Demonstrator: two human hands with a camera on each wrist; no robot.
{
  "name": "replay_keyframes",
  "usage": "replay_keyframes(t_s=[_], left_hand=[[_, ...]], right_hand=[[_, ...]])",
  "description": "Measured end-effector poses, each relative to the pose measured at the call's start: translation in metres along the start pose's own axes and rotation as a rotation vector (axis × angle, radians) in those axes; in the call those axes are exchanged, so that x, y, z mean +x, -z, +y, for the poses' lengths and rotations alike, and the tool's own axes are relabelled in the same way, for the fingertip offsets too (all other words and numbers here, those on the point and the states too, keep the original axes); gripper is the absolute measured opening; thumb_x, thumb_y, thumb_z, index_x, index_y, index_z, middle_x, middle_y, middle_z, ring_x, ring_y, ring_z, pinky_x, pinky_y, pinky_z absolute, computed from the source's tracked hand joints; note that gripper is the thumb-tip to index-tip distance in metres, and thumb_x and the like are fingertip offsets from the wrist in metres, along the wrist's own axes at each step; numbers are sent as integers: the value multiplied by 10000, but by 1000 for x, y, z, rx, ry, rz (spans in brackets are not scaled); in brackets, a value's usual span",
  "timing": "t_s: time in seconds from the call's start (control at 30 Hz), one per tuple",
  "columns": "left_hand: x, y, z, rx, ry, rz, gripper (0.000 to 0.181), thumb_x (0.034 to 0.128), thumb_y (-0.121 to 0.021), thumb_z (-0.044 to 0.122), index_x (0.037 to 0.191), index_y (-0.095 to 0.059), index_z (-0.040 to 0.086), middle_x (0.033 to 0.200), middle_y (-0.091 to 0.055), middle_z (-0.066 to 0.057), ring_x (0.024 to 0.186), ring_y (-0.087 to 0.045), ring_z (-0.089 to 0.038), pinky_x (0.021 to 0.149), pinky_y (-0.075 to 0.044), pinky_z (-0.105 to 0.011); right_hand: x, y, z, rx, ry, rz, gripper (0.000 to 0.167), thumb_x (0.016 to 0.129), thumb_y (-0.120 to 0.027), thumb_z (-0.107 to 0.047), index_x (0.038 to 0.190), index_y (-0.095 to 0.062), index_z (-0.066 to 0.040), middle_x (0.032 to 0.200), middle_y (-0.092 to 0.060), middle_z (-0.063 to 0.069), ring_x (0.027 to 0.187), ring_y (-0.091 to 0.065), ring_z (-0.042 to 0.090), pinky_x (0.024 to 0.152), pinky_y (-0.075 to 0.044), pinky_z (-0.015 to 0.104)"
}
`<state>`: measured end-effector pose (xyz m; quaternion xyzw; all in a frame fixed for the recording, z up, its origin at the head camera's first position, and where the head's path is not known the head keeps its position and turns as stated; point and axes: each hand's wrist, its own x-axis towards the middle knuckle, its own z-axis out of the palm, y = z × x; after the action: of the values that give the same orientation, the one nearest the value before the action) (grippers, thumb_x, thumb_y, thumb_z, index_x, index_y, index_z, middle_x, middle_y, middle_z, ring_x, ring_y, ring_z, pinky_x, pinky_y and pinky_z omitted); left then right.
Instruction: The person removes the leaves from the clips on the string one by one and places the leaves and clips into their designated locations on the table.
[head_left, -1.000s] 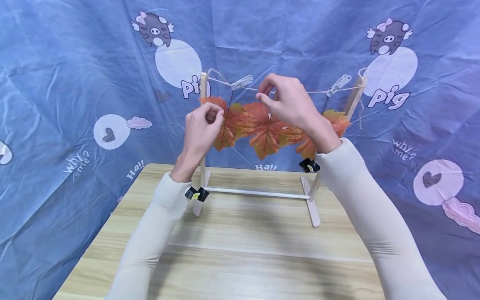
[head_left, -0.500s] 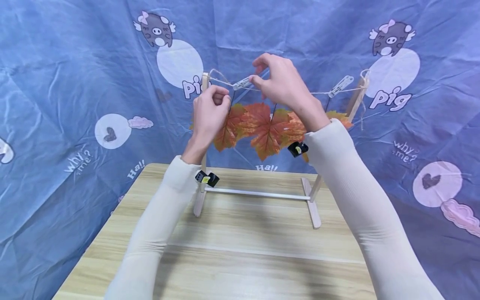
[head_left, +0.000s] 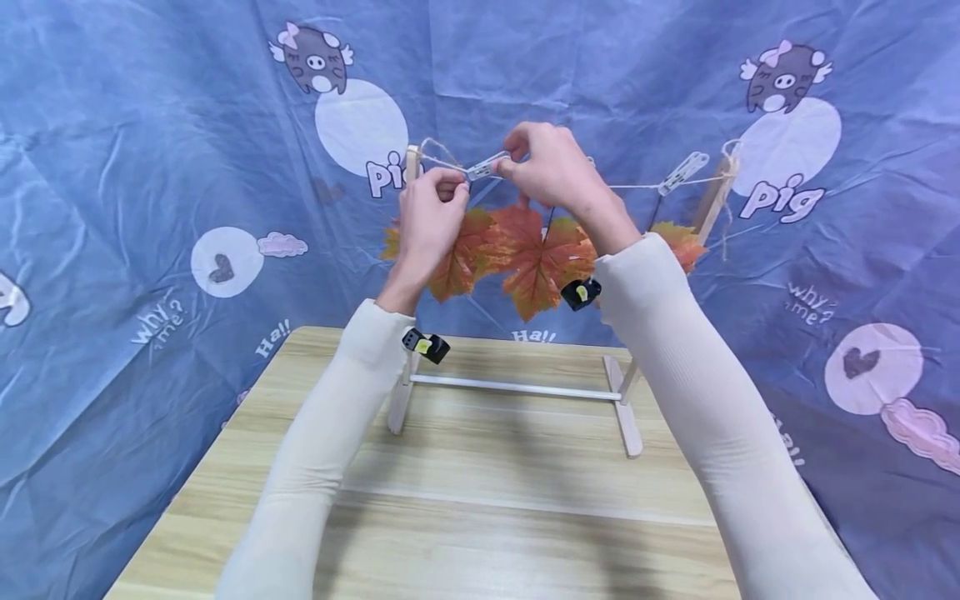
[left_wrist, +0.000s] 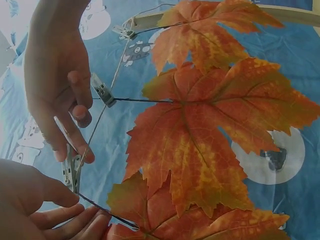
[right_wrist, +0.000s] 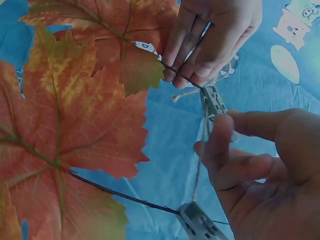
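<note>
near left end of string (head_left: 633,186): right hand (head_left: 551,167) pinches clip (head_left: 483,167) by tail, probably for leverage; left hand (head_left: 432,210) pinches stem (left_wrist: 93,203) of hanging leaf (left_wrist: 185,225) below clip, likely steadying it.

White sleeves (head_left: 318,450); black wrist cameras (head_left: 437,349)

A pale, slotted clip (head_left: 483,167) is set aslant at the left of the string (head_left: 633,186), its upper right end pinched by the right hand (head_left: 551,165). Near its lower end, the thin, dark stem (left_wrist: 117,218) is held by the left hand (head_left: 435,208); below, the toothed orange leaf (head_left: 454,268), tinged yellow-green, is hung spread out.
</note>
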<state>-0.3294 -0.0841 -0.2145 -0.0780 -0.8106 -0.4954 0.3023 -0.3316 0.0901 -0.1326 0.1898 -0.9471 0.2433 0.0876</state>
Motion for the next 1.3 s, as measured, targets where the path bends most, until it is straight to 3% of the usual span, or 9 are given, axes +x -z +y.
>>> replay_keyframes(t_s=[0.13,0.33,0.5,0.7,0.97,1.13,1.3], left_hand=[[2,-2,-1,-22,5,-12,203,1032,-682,135,1187,-773,40,1123,-812,-112,1000,-772,-186,887,-615,-235],[1,-4,-3,-43,21,-11,180,1010,-730,126,1155,-782,32,1101,-815,-124,977,-771,-187,839,-598,-231],[0,-4,-4,-33,0,14,154,995,-749,115,1114,-802,33,1077,-822,-120,963,-776,-177,821,-588,-223],[-4,-2,-6,-26,-16,26,146,1000,-760,161,1096,-819,70,1026,-826,-96,880,-748,-133,720,-510,-168],[-7,0,-8,-45,-25,25,149,1007,-740,154,1104,-812,66,970,-812,-110,836,-765,-169,692,-526,-159],[-7,4,-9,-77,-27,22,160,1011,-724,129,1136,-791,56,992,-807,-120,836,-773,-198,695,-552,-192],[-8,8,-9,-98,-37,23,143,1011,-725,116,1124,-795,64,990,-809,-127,838,-769,-205,703,-562,-206]], right_hand=[[3,-2,2,36,-8,24,488,1082,-610,-383,1482,-594,-104,1418,-668,82,575,-681,92,557,-554,247],[3,-6,4,89,-6,40,394,1084,-627,-355,1413,-641,-140,1261,-705,22,727,-759,246,540,-562,256],[1,-8,3,84,-8,74,320,1066,-668,-335,1327,-694,-151,1136,-717,-9,697,-740,172,603,-542,257],[-1,-9,0,113,-18,152,237,1046,-707,-299,1223,-755,-149,1031,-730,-17,702,-702,184,625,-559,261],[-6,-6,1,137,-26,210,241,1052,-693,-280,1217,-769,-122,1005,-725,-8,689,-665,134,615,-567,250],[-8,-2,2,139,-39,222,264,1048,-697,-298,1235,-771,-128,1045,-746,18,728,-701,177,633,-586,257],[-11,5,5,138,-38,238,288,1037,-712,-319,1241,-779,-127,1099,-778,56,675,-689,131,648,-598,256]])
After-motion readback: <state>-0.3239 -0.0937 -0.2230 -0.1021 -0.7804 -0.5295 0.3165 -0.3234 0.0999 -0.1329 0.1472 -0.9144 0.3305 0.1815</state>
